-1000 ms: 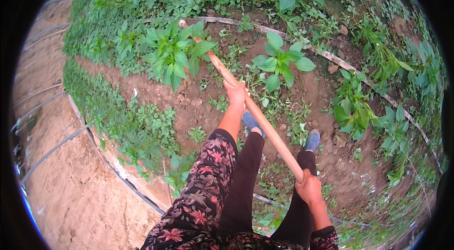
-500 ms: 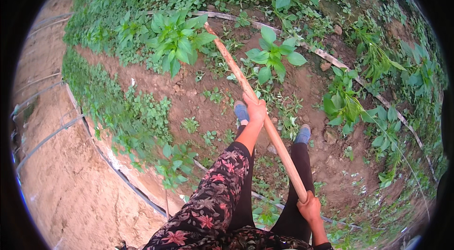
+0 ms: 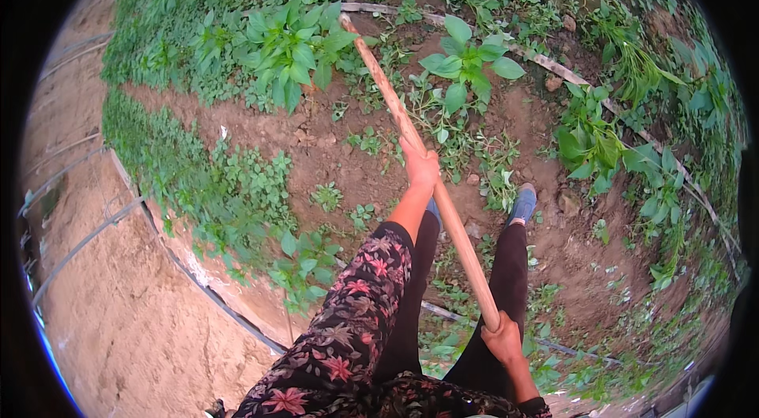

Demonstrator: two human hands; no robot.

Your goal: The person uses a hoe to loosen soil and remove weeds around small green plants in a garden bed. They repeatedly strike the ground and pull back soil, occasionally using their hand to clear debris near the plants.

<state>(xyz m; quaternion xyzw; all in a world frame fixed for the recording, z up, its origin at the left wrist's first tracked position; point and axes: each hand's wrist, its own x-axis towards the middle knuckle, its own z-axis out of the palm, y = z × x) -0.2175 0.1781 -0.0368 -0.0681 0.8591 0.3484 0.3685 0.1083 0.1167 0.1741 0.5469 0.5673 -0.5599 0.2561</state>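
Both my hands are wrapped round a long pale wooden pole (image 3: 456, 232) that slopes away from my body toward a leafy plant (image 3: 296, 58). My left hand (image 3: 421, 165) grips it about midway, and my right hand (image 3: 500, 339) grips it near the bottom of the view. The pole's far end is beside the plant's right edge; whether anything is fixed to that end I cannot make out. A smaller plant (image 3: 462, 70) stands right of the pole, with low weeds and brown soil (image 3: 340, 165) around it. My feet in blue shoes (image 3: 524, 201) stand either side of the pole.
A narrow pale strip (image 3: 549, 62) runs across the bed behind the plants. More leafy plants (image 3: 585, 145) stand to the right. Dense weeds (image 3: 190, 181) cover the left of the bed, beside a sandy bank (image 3: 118, 307) with curved grey pipes (image 3: 87, 248) along it.
Over the last second the pole's far end has shifted right, from within the plant to its edge. My left hand has moved slightly right and down in view, my right hand slightly down and left.
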